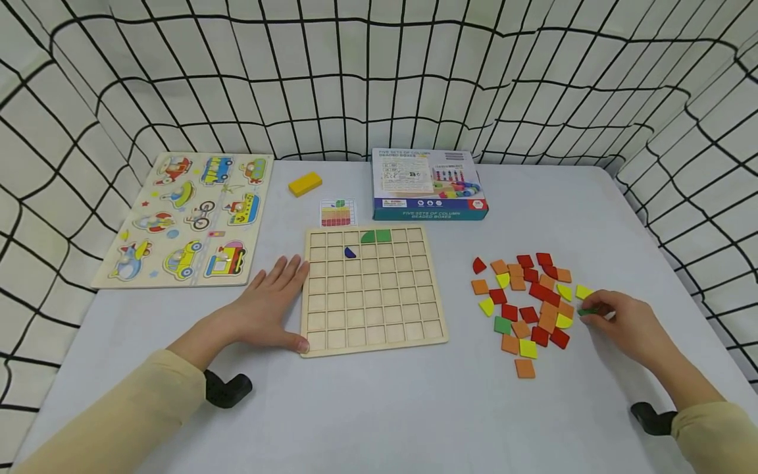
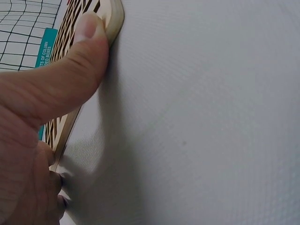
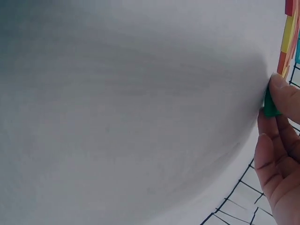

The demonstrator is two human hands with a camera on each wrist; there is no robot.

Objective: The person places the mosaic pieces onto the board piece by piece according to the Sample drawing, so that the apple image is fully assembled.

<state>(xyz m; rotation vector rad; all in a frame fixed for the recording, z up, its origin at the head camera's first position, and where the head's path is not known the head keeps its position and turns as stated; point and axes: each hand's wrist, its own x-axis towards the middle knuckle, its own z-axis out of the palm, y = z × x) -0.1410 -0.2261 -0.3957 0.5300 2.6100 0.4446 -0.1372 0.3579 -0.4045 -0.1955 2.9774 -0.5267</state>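
Observation:
My left hand (image 1: 266,309) lies with fingers spread along the left edge of a wooden grid board (image 1: 367,296), its thumb on the near left corner. In the left wrist view the thumb (image 2: 70,70) presses the board's rim. Two green pieces (image 1: 383,236) sit side by side in the board's top row, and a dark blue piece (image 1: 350,252) lies tilted in the row below. At the right side of the loose pieces, my right hand (image 1: 628,326) pinches a small green piece (image 3: 270,103) between thumb and fingers.
Loose red, orange, yellow and green pieces (image 1: 541,294) are scattered right of the board. Behind it are a pattern card (image 1: 337,213), a yellow block (image 1: 305,184) and a beaded-boxes carton (image 1: 429,184). A picture puzzle (image 1: 189,220) lies at the left. Black-lined netting surrounds the table.

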